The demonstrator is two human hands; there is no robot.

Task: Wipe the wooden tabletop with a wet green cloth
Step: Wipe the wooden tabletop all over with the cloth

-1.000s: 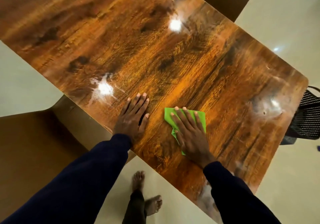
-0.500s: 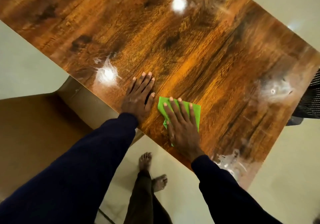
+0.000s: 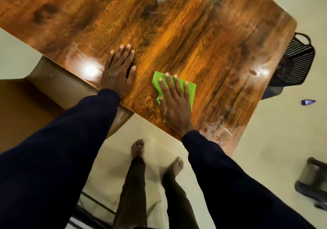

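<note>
Here, at centre frame near the desk's lower edge, the right hand lies flat on the green cloth, fingers spread, while the left hand rests palm-down just beside, fingers together.

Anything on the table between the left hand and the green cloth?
Nothing: head view shows only bare wooden tabletop between the left hand and the green cloth.
</note>
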